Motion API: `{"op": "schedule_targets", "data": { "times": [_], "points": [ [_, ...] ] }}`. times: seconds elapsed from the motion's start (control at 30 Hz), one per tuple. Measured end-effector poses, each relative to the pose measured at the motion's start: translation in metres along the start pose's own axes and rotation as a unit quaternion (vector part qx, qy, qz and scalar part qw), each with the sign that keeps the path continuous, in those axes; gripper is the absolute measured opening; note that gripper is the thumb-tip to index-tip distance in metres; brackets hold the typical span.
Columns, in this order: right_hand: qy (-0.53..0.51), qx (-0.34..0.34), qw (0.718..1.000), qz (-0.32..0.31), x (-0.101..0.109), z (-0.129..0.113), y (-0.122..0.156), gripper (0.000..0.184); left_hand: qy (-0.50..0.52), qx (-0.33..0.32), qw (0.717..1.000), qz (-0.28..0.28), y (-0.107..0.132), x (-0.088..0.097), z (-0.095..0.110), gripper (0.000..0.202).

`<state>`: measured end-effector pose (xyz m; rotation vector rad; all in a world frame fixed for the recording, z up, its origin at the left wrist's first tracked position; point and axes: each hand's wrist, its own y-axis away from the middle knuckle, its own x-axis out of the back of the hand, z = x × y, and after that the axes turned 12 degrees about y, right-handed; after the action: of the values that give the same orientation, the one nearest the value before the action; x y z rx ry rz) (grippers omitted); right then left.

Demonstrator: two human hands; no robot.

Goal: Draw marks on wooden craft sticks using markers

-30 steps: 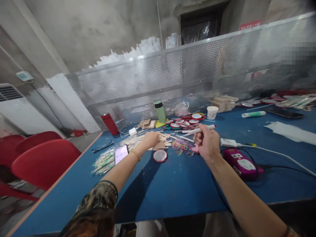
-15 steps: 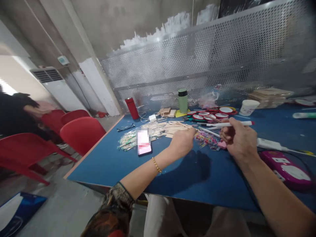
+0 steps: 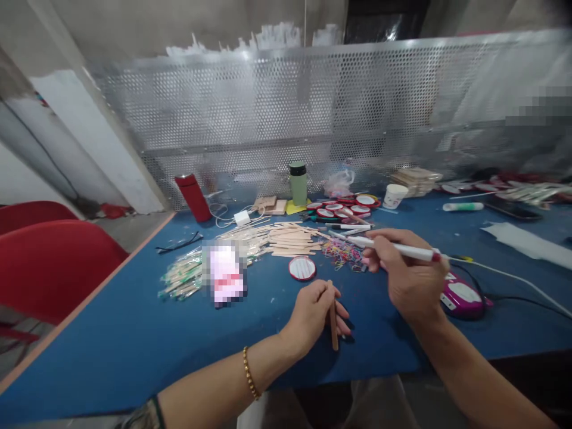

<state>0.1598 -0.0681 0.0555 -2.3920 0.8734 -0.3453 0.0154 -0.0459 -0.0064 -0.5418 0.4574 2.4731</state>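
One flat brown wooden stick (image 3: 333, 328) shows nearest me on the feed, on the near side and slightly right of the round white disc with a red rim (image 3: 302, 269). The left hand (image 3: 319, 313) pinches it close to its far end; most of its length runs out of the pinch toward the near side, alongside loosely spread fingers. Right of the disc, I see the right hand (image 3: 404, 277) wrapped around one slim white marker with a red end (image 3: 415, 252), that end pointing away from the disc. Left of the disc lies one lit phone (image 3: 226, 274), its screen blurred. Beyond the disc come one heap of pale wooden sticks (image 3: 292, 239) and, rightward, one tangle of multicoloured bands (image 3: 344, 253), both too overlapped for me to count. Farthest, I count two bottles, one red cylindrical bottle (image 3: 193, 198) beyond-left and one green black-lidded bottle (image 3: 298, 185) straight behind, plus one white paper cup (image 3: 395, 196) beyond-right.
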Motion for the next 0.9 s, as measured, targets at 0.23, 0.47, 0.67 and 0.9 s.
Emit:
{"op": "schedule_targets", "data": {
  "times": [0.23, 0.47, 0.67, 0.9],
  "points": [
    [0.092, 0.069, 0.988, -0.1, -0.005, 0.022, 0.033, 0.009, 0.055, -0.023, 0.998, 0.012, -0.002, 0.002, -0.001, 0.059],
    [0.129, 0.177, 0.972, -0.088, 0.004, 0.021, 0.035, 0.015, 0.062, -0.039, 0.997, 0.028, -0.003, 0.004, 0.003, 0.054],
    [0.155, 0.215, 0.961, -0.077, 0.003, 0.018, 0.04, 0.014, 0.039, -0.032, 0.999, 0.019, 0.0, 0.004, 0.004, 0.057],
    [0.165, 0.258, 0.946, -0.106, 0.002, 0.022, 0.041, 0.013, 0.012, -0.069, 0.998, 0.008, 0.005, 0.0, 0.008, 0.05]
  ]
}}
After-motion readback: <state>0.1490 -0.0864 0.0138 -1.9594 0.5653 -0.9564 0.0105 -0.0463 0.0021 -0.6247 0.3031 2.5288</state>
